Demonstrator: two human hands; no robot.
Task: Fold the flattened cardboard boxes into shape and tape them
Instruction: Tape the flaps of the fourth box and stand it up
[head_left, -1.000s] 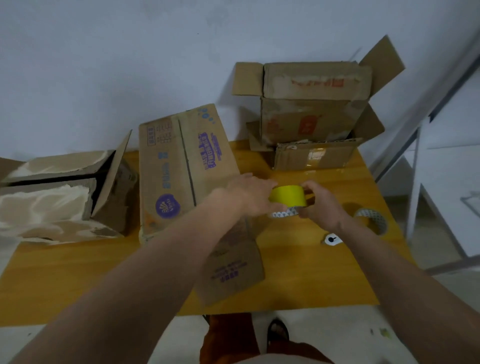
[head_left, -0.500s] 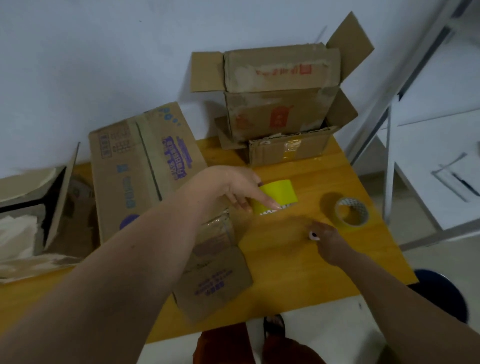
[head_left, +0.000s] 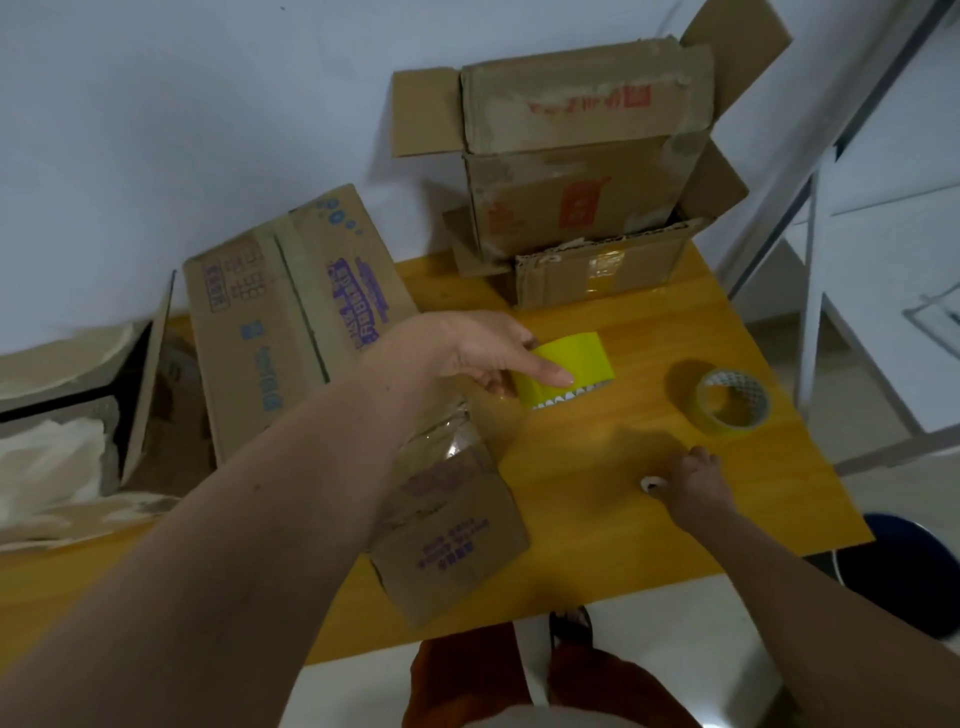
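Note:
A flattened cardboard box (head_left: 296, 322) with purple print lies across the yellow wooden table (head_left: 613, 519), its lower flaps (head_left: 447, 540) reaching the front edge. My left hand (head_left: 483, 353) holds a yellow tape roll (head_left: 576, 364) just above the table, right of that box. My right hand (head_left: 688, 480) is low on the table nearer the front, fingers curled round a small white object (head_left: 652, 484); what it is I cannot tell. A second, clear tape roll (head_left: 732, 408) lies flat near the right edge.
Two brown boxes with open flaps are stacked at the back against the wall (head_left: 582, 171). Another opened box (head_left: 78, 415) lies on its side at far left. A white frame (head_left: 815, 312) and a dark round thing (head_left: 909, 571) stand right of the table.
My right hand let go of the yellow roll and dropped down to the small white object on the table. My left hand keeps the roll. The view swung right.

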